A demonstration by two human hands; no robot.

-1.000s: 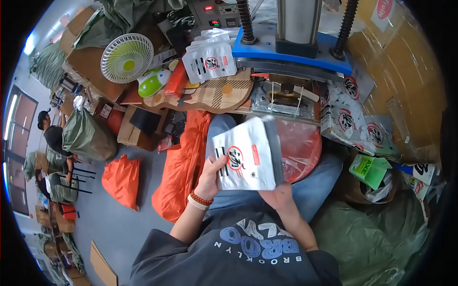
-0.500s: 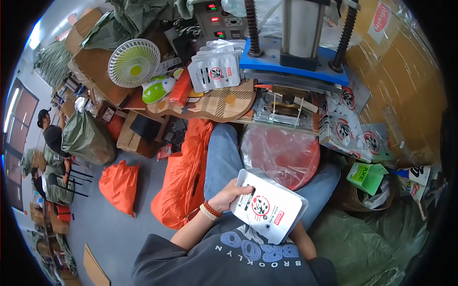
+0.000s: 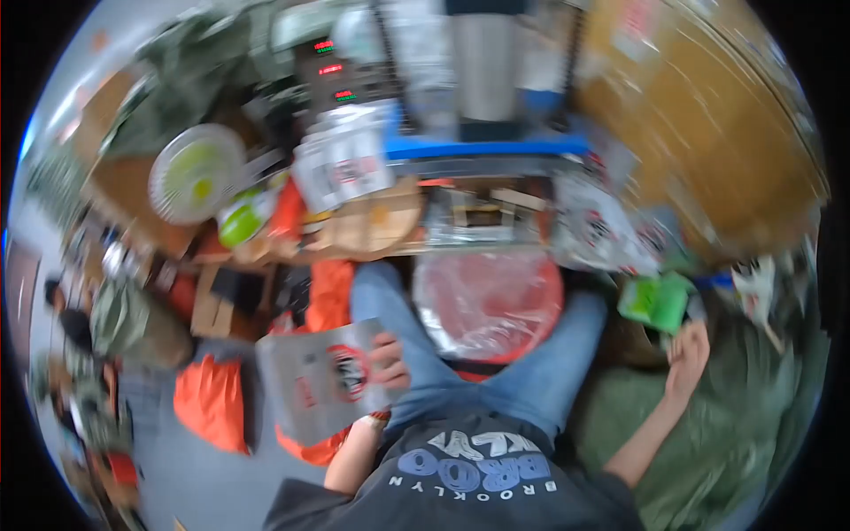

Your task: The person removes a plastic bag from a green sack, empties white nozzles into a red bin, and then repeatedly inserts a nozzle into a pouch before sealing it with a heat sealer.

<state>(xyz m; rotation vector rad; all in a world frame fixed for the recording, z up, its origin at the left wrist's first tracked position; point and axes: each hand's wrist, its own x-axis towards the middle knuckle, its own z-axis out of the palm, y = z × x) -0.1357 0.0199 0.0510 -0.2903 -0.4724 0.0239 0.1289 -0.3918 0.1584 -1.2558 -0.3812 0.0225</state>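
My left hand [image 3: 388,361] is closed round the edge of a silver printed pouch [image 3: 312,380], which it holds out to the left over the floor. A red and black emblem shows on the pouch near my fingers. On the right, my right hand [image 3: 688,358] reaches out beside a green carton [image 3: 657,301], close to its lower right corner. Its fingers are smeared by motion. Between my knees is a red round basin [image 3: 490,305] covered with clear plastic.
Ahead stands a press with a blue plate [image 3: 487,146]. Silver pouches [image 3: 341,164] are stacked left of it, near a green and white fan [image 3: 199,174]. Orange bags [image 3: 212,403] lie at left, and a large cardboard box [image 3: 708,124] stands at right.
My left hand has carried the pouch from before my chest to the left. My right hand, hidden behind the pouch before, is now out at the right by the green carton. The view has shifted.
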